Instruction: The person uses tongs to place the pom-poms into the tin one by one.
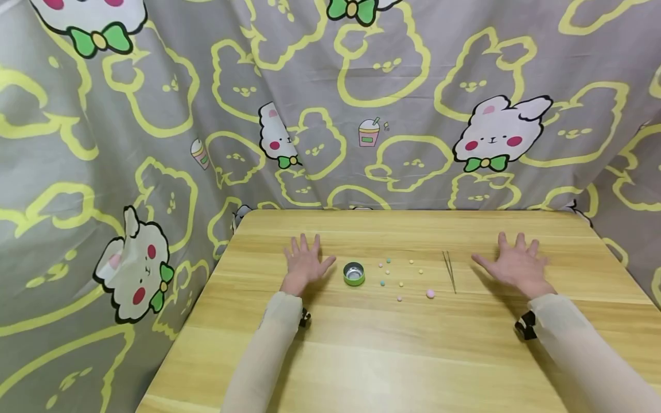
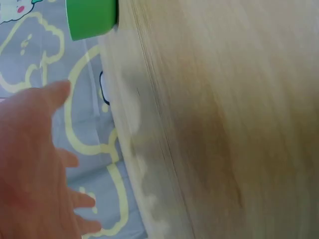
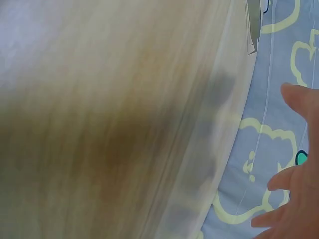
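Note:
In the head view my left hand [image 1: 303, 265] is spread with fingers apart and holds nothing. Just right of its thumb stands a small round tin [image 1: 354, 274], green outside and silvery inside; its green wall [image 2: 92, 17] shows at the top of the left wrist view. My right hand [image 1: 518, 268] is likewise spread and holds nothing. Left of its thumb lies a pair of thin metal tweezers [image 1: 450, 272], tips apart. Between tin and tweezers several small pastel beads are scattered, among them a larger pink bead [image 1: 430, 293], a blue bead [image 1: 383, 283] and a yellow bead [image 1: 420, 271].
Everything lies on a light wooden table [image 1: 356, 355]. A grey curtain [image 1: 320, 74] with yellow outlines and cartoon rabbits hangs behind the far edge and along the sides. Each wrist carries a black strap with a camera [image 1: 527, 326].

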`<state>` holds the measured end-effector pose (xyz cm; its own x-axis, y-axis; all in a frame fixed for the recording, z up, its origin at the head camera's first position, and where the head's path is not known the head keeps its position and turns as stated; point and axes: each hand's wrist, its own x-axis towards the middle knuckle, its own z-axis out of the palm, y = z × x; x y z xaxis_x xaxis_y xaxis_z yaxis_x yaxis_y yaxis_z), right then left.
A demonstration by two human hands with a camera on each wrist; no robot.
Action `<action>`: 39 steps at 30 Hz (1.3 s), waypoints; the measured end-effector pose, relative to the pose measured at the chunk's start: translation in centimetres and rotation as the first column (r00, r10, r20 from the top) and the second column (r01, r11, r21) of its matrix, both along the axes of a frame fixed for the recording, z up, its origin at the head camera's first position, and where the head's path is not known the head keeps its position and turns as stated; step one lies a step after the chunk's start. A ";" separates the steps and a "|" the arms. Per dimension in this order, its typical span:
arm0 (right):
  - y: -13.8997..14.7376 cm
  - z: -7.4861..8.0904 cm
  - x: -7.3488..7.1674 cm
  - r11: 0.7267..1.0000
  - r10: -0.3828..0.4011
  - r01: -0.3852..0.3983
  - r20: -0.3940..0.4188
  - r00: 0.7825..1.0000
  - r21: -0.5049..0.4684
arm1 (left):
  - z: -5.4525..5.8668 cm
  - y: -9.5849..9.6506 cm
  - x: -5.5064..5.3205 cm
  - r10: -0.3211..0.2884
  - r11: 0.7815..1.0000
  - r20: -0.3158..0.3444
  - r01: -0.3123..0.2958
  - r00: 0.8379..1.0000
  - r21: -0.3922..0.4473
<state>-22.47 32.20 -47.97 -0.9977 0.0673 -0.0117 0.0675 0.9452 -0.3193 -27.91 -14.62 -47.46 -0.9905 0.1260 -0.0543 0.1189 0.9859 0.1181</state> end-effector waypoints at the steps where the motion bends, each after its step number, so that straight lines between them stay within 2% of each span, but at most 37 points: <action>1: 0.0 0.0 0.0 1.000 0.013 -0.013 -0.002 1.000 -0.001 | 0.0 0.0 0.0 -0.019 0.999 0.004 0.019 1.000 0.037; 4: 0.0 0.1 0.0 0.998 0.057 -0.057 -0.017 0.998 -0.013 | 0.1 0.2 0.1 -0.099 0.983 0.030 0.093 0.995 0.161; 7: -0.5 0.0 -0.1 0.995 0.100 -0.102 -0.047 0.994 -0.024 | 0.3 0.6 0.3 -0.182 0.945 0.053 0.160 0.982 0.285; 9: -1.0 -0.1 0.0 0.991 0.126 -0.129 -0.063 0.990 -0.034 | 0.4 1.0 0.6 -0.233 0.922 0.073 0.196 0.970 0.334; 15: -2.4 -0.7 0.1 0.980 0.184 -0.189 -0.086 0.979 -0.053 | 0.5 2.4 1.3 -0.360 0.880 0.164 0.276 0.918 0.386; 19: -3.1 -1.1 0.1 0.970 0.218 -0.227 -0.099 0.971 -0.084 | 0.3 3.1 1.4 -0.408 0.865 0.168 0.321 0.897 0.386; 23: -3.7 -1.1 0.0 0.952 0.260 -0.274 -0.106 0.960 -0.137 | 0.0 3.3 1.3 -0.427 0.858 0.156 0.344 0.891 0.381; 27: -4.3 -1.1 -0.1 0.940 0.290 -0.301 -0.093 0.953 -0.160 | -0.3 3.2 1.3 -0.429 0.856 0.143 0.350 0.892 0.381; 34: -4.8 -1.4 -0.4 0.941 0.288 -0.291 -0.045 0.957 -0.172 | -0.5 3.2 1.1 -0.438 0.853 0.089 0.382 0.895 0.356; 39: -5.3 -1.7 -0.6 0.940 0.276 -0.280 -0.049 0.960 -0.195 | -0.7 3.2 0.9 -0.435 0.848 0.085 0.376 0.896 0.372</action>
<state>-23.08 26.91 -49.65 -0.9764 -0.2143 0.0247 -0.1977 0.8428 -0.5006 -27.02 -11.38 -48.16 -0.8278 0.5541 -0.0877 0.4499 0.7490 0.4864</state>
